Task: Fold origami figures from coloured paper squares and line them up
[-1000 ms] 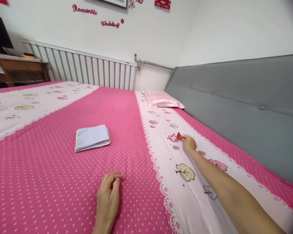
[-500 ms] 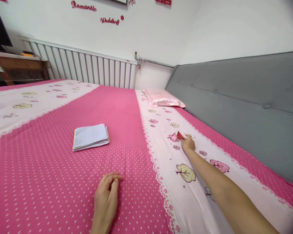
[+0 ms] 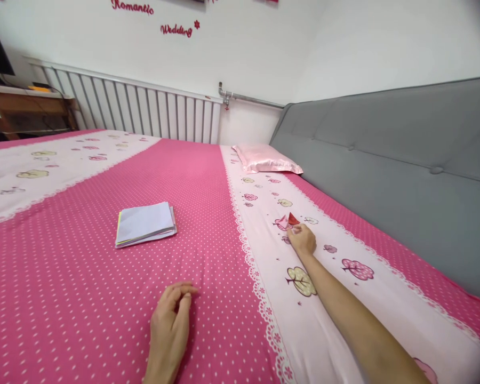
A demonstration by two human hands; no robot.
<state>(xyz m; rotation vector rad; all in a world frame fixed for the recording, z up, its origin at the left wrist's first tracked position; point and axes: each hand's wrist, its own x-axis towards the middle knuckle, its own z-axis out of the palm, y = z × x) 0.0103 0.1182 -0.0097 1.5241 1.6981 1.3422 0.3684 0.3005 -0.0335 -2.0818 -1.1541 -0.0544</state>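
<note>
My right hand [image 3: 303, 239] reaches far out over the pale flowered band of the bed sheet [image 3: 208, 224]. Its fingers are curled, with the tips pinched at the lower edge of a small red folded paper [image 3: 293, 218] that stands on the sheet. My left hand [image 3: 168, 328] lies palm down on the pink dotted part of the sheet, fingers loosely bent and holding nothing. A stack of paper sheets [image 3: 144, 224], white on top with coloured edges, lies ahead of the left hand and apart from it.
A pink satin pillow [image 3: 266, 158] lies at the far end against a grey padded headboard [image 3: 384, 154] running along the right. A white radiator [image 3: 136, 109] lines the far wall. A wooden table [image 3: 28, 104] stands at the far left.
My right hand has drawn back slightly toward me, fingertips still at the red paper. The view has tipped down a little. The left hand and paper stack stay put.
</note>
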